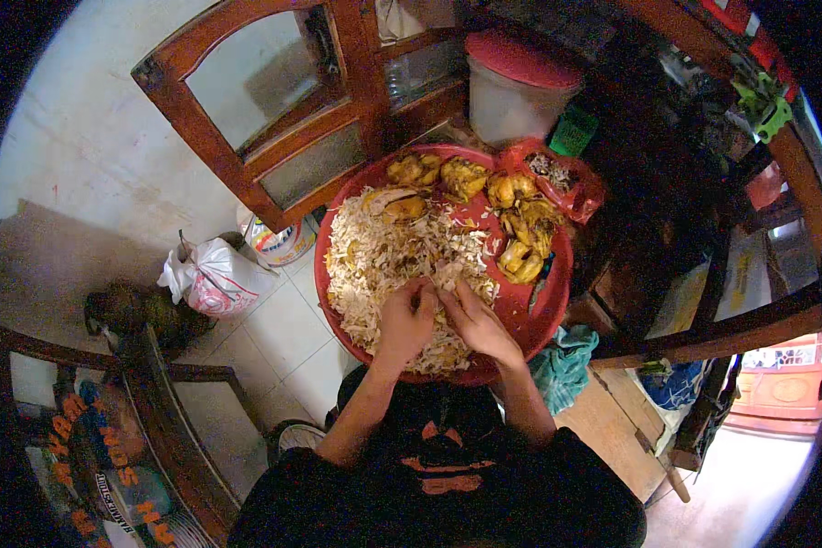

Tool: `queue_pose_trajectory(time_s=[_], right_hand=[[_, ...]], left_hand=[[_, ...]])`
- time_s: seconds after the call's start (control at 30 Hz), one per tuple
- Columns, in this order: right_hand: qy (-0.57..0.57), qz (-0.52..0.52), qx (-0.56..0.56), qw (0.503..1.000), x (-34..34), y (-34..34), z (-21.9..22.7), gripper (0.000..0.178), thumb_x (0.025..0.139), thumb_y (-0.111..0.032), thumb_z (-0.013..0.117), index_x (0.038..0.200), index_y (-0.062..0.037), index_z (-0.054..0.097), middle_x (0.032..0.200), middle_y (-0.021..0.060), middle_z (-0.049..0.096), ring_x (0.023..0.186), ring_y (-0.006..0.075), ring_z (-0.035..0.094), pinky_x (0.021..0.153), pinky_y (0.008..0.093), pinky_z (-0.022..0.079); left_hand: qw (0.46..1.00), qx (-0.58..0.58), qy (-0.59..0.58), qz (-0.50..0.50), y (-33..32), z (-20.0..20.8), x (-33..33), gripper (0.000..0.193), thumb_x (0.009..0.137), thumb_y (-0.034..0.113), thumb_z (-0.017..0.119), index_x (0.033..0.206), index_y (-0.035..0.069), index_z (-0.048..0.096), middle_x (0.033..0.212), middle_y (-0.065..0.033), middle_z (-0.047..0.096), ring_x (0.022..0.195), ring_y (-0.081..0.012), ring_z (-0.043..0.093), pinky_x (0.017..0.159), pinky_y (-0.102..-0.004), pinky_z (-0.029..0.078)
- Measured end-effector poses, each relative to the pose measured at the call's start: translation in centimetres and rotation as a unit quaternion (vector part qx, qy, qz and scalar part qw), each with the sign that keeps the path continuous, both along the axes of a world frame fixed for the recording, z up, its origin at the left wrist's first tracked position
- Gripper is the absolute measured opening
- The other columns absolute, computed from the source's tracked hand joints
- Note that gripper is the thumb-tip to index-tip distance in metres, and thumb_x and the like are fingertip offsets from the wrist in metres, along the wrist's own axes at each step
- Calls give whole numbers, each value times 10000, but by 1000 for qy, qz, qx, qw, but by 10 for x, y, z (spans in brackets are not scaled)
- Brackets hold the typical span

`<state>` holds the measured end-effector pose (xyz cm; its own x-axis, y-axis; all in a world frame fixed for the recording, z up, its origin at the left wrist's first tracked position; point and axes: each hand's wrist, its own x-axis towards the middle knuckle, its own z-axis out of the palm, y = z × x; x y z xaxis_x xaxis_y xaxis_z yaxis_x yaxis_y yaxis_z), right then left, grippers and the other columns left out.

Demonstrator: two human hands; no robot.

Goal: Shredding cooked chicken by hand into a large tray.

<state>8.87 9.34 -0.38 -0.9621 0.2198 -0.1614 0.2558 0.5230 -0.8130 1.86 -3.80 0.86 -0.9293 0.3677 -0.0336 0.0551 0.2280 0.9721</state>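
Observation:
Both hands are close together over a large round red tray (pixel 557 301) heaped with pale shredded chicken (pixel 365 260). My left hand (pixel 409 318) has its fingers curled in a pinch; whatever is between them is hidden. Beside it, my right hand (pixel 477 324) holds a small pale piece of chicken (pixel 447 274) at its fingertips. Whole yellow cooked chicken pieces (pixel 530 224) line the tray's far and right rim. A partly pulled-apart chicken piece (pixel 397 205) rests on the far side of the heap. By the right rim lies a dark, narrow utensil, perhaps a knife (pixel 541 281).
A red plastic bag (pixel 589 196) with dark scraps sits at the tray's far right. Behind stand a white bucket with a red lid (pixel 525 64) and a green basket (pixel 574 130). A white tied bag (pixel 219 277) is on the left floor; a teal cloth (pixel 564 370) lies at right.

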Motion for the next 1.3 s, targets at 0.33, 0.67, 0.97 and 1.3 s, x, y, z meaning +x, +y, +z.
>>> queue_pose_trajectory(time_s=[0.33, 0.67, 0.97, 1.3], right_hand=[[34, -48, 74, 996, 1, 1, 9, 339, 933, -247, 378, 1091, 46, 442, 995, 321, 515, 977, 474, 473, 803, 476, 401], [85, 0, 76, 993, 0, -4, 7, 311, 928, -243, 394, 1051, 34, 460, 977, 322, 519, 962, 476, 476, 787, 481, 404], [8, -6, 208, 978, -5, -14, 11, 332, 895, -246, 448, 1125, -7, 435, 812, 290, 566, 776, 464, 544, 671, 504, 439], [81, -57, 310, 946, 14, -24, -39, 480, 909, -334, 415, 1276, -27, 376, 684, 190, 574, 576, 328, 553, 630, 430, 463]], left_hand=[[946, -113, 287, 97, 0, 35, 1, 181, 825, 144, 551, 909, -14, 575, 788, -237, 574, 724, -398, 572, 652, -447, 462], [968, -142, 165, -125, 7, 0, 7, 218, 802, 37, 463, 990, -72, 481, 879, -302, 532, 779, -475, 538, 681, -513, 443], [954, -179, 198, -137, -1, -21, 7, 146, 820, 55, 438, 876, -73, 481, 751, -291, 545, 681, -458, 552, 604, -514, 451], [952, -187, 188, -154, -3, 1, 1, 242, 879, 151, 428, 795, -47, 537, 700, -266, 560, 685, -417, 568, 634, -484, 457]])
